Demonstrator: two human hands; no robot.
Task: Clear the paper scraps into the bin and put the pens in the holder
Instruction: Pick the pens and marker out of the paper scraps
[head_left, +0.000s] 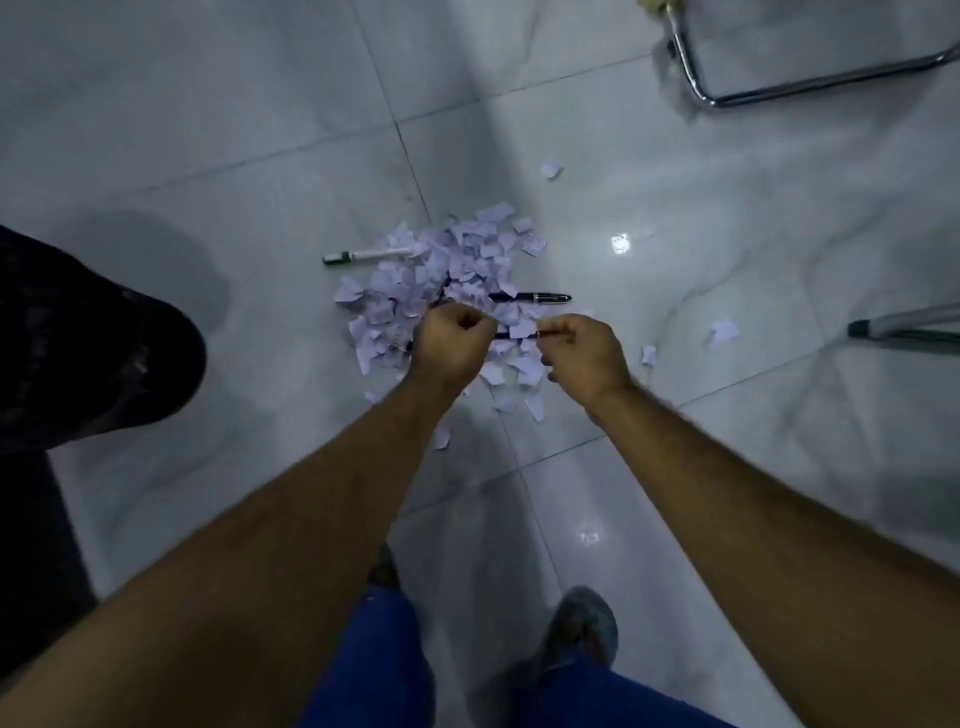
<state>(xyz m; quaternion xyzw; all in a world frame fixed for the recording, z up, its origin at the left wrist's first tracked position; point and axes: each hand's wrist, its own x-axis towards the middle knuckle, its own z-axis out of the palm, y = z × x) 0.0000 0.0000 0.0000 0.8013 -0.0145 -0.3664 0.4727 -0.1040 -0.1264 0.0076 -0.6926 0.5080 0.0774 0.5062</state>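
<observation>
A heap of pale paper scraps (447, 270) lies on the glossy tiled floor. At its left edge lies a white pen with a green cap (363, 255), and a black pen (530, 298) pokes out at its right. Just over the near side of the heap, my left hand (452, 345) and my right hand (584, 353) are both closed, each on one end of a third dark pen (514, 335) held level between them. Loose scraps lie apart at the far side (550, 170) and to the right (723, 332). No bin or holder is in view.
A chrome chair frame (696, 78) stands at the far right, and another metal leg (904, 327) reaches in from the right edge. A large black shape (78, 338) fills the left side. My blue trousers (384, 665) and a shoe (582, 629) are below.
</observation>
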